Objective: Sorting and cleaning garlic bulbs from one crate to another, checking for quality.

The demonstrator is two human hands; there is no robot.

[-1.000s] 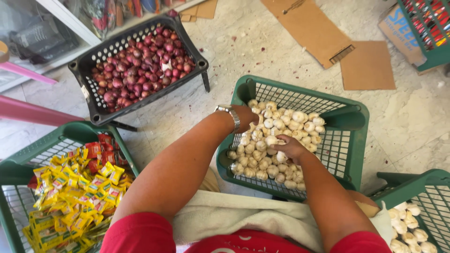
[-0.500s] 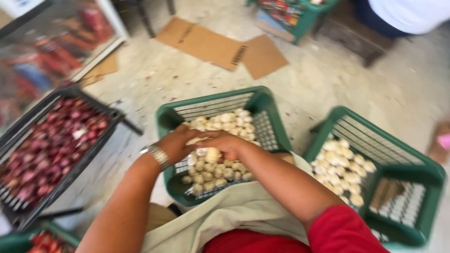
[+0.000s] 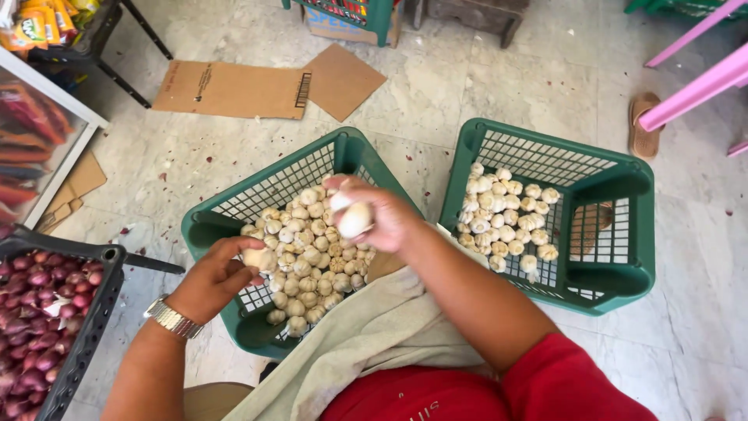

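A green plastic crate [image 3: 204, 227] in front of me holds several garlic bulbs [image 3: 308, 265]. My right hand [image 3: 374, 214] is raised above this crate and grips a pale garlic bulb [image 3: 354, 219]. My left hand [image 3: 214, 278], with a metal watch on the wrist, rests at the crate's left side and holds another garlic bulb [image 3: 257, 257]. A second green crate [image 3: 635, 234] to the right holds several whiter garlic bulbs [image 3: 502, 218] on its left side. A beige cloth [image 3: 374, 335] lies over my lap against the first crate.
A black crate [image 3: 93, 312] of red onions [image 3: 31, 327] stands at the left. Flattened cardboard sheets [image 3: 234, 90] lie on the marble floor beyond the crates. A sandal [image 3: 643, 125] and pink furniture legs [image 3: 693, 78] are at the upper right. Onion skins litter the floor.
The view has swung right, so the second garlic crate now shows fully. My hands have parted: the right hand lifted a bulb, the left stayed at the crate's left side.
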